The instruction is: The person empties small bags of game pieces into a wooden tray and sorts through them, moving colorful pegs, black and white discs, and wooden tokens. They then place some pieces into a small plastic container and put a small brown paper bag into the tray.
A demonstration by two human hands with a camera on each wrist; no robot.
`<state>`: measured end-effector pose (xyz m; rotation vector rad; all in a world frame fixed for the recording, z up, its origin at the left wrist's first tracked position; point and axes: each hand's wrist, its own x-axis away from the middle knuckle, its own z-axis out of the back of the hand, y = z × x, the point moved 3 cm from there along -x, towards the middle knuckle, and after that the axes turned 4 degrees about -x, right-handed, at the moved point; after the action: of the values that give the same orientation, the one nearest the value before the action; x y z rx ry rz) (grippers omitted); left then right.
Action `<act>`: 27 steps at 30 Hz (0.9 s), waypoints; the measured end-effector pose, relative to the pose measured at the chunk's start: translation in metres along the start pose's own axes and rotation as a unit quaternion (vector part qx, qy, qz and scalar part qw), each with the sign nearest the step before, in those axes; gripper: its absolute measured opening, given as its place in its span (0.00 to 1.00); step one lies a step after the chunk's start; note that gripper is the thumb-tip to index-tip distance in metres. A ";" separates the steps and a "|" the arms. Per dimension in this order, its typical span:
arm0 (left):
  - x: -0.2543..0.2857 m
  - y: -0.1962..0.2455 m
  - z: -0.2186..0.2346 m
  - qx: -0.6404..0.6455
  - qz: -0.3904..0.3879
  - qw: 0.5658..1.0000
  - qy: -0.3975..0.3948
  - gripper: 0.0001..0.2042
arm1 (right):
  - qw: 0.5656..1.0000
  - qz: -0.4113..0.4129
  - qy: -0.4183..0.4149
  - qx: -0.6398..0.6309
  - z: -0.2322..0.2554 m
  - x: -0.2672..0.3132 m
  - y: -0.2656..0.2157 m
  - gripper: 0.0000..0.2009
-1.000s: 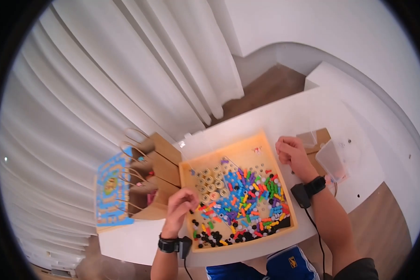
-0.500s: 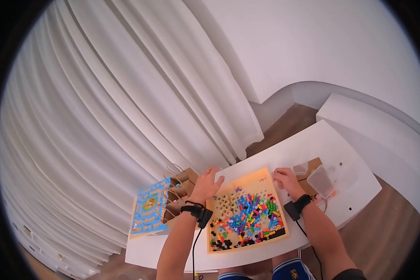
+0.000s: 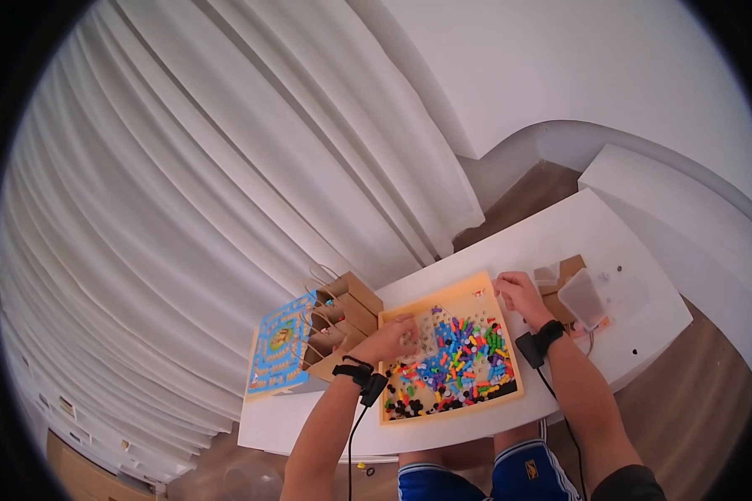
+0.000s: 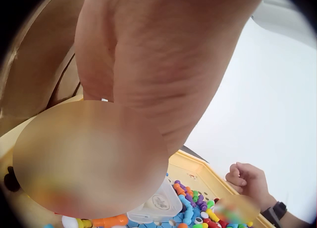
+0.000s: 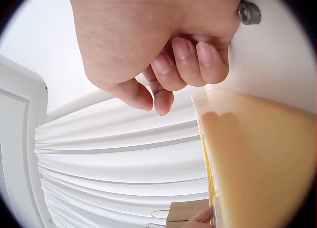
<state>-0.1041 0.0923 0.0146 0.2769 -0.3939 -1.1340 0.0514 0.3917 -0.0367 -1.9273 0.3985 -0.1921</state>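
In the head view, my left hand point(image 3: 393, 338) is over the left part of a wooden tray point(image 3: 453, 412) of colourful small pieces point(image 3: 468, 355). Its fingers point down at a clear plastic box point(image 3: 427, 344); the left wrist view shows the box point(image 4: 161, 203) with a round pale disc inside, but a blurred patch hides the fingertips, so a grip cannot be told. Beside the tray's right edge, my right hand point(image 3: 520, 296) stays by the white table, fingers loosely curled with nothing visible in them, as the right wrist view shows the same hand point(image 5: 163, 50).
Brown paper bags point(image 3: 347, 309) with handles stand left of the tray, beside a blue patterned board point(image 3: 280, 342). Right of my right hand lie a translucent plastic container point(image 3: 582, 299) and brown cardboard point(image 3: 570, 271). A small metal piece point(image 5: 249, 13) is by the right hand.
The head view has shifted. My left hand went from the tray's left edge up toward the bags, then back right and down over the pale discs. My right hand has stayed beside the tray.
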 end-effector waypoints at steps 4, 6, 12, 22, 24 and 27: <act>0.005 0.005 0.001 -0.004 0.018 1.000 -0.016 0.16 | 1.000 -0.005 -0.003 0.000 0.000 -0.003 0.003 0.15; 0.005 0.004 -0.002 -0.028 0.004 1.000 -0.004 0.18 | 1.000 -0.007 -0.005 0.002 0.000 -0.003 0.003 0.15; 0.008 0.034 0.007 -0.128 0.045 0.991 0.003 0.21 | 1.000 -0.010 -0.015 0.009 0.000 -0.003 0.002 0.15; 0.000 0.040 -0.003 -0.253 0.000 0.966 0.044 0.23 | 1.000 -0.005 -0.014 0.023 -0.001 -0.001 0.001 0.14; 0.001 0.039 -0.004 -0.270 -0.030 0.961 0.054 0.23 | 1.000 -0.006 -0.012 0.022 -0.001 -0.001 0.002 0.14; 0.001 0.039 -0.007 -0.279 -0.024 0.959 0.048 0.24 | 1.000 -0.005 -0.009 0.020 -0.002 0.000 0.001 0.14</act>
<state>-0.0685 0.1073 0.0246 -0.1566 0.0279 -1.2254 0.0503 0.3897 -0.0363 -1.8899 0.3710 -0.1883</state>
